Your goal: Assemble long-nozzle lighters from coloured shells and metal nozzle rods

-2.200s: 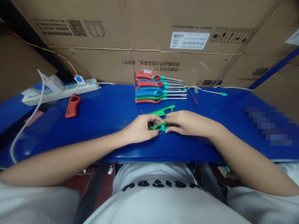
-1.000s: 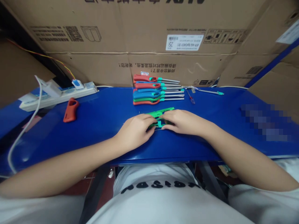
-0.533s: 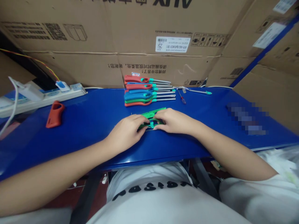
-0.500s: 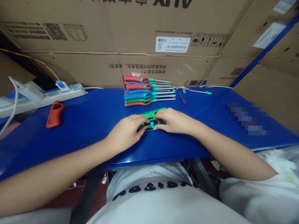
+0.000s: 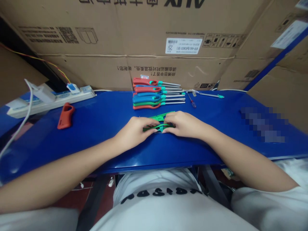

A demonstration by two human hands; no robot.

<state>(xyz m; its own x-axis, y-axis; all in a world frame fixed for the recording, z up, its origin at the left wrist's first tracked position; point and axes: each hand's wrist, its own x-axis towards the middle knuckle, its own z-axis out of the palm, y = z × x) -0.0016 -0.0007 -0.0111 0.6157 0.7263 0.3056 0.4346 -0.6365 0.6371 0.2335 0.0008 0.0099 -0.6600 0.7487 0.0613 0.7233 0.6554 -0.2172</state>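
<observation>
My left hand (image 5: 133, 131) and my right hand (image 5: 184, 124) meet at the middle of the blue table (image 5: 101, 118). Both are closed on a green plastic lighter shell (image 5: 154, 127) with a teal part at its centre; the left pinches its left end, the right its right end. A second green shell half (image 5: 160, 116) lies just behind it, partly under my right fingers. Behind that lies a neat row of several finished long-nosed lighters (image 5: 156, 93) in red, blue and green, their metal tubes pointing right.
A red lighter shell (image 5: 65, 116) lies at the left, near a white power strip (image 5: 51, 101) with plugs and cables. A small screwdriver (image 5: 192, 101) and a thin metal tube with a teal tip (image 5: 211, 94) lie at the back right. Cardboard boxes (image 5: 154, 41) wall the back.
My hands stay pinched on the green shell and have shifted only slightly. The camera view has swung a little, first left, then back.
</observation>
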